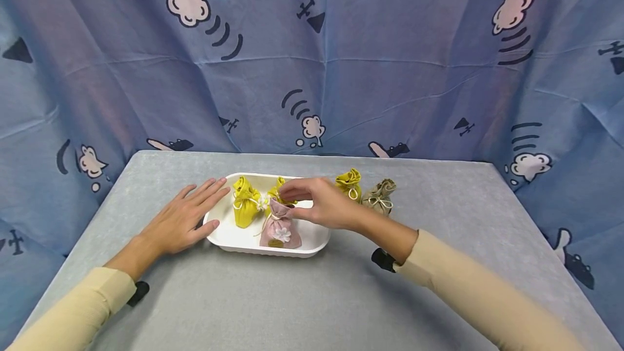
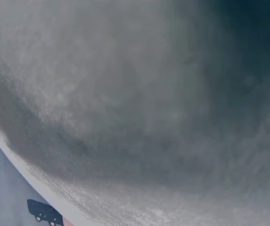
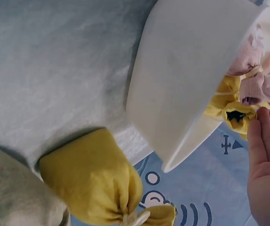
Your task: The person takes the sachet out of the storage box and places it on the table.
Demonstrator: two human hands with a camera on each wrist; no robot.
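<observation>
A white tray (image 1: 312,234) holds two yellow drawstring pouches (image 1: 246,207) and a pink drawstring pouch (image 1: 281,226) with a white flower, which stands at the front. Over the pink pouch's gathered top is my right hand (image 1: 324,205), thumb on the near side and straight fingers on the far side. In the right wrist view, the fingers (image 3: 266,141) look extended and apart from the pink neck (image 3: 259,89); whether the thumb touches it is unclear. My left hand (image 1: 182,218) lies with spread fingers at the tray's left rim. The left wrist view shows only blurred grey surface.
Right of the tray, on the grey tabletop (image 1: 234,302), stand another yellow pouch (image 1: 349,184) and an olive-grey pouch (image 1: 380,196), partly behind my right forearm. A blue patterned curtain (image 1: 322,85) hangs behind the table.
</observation>
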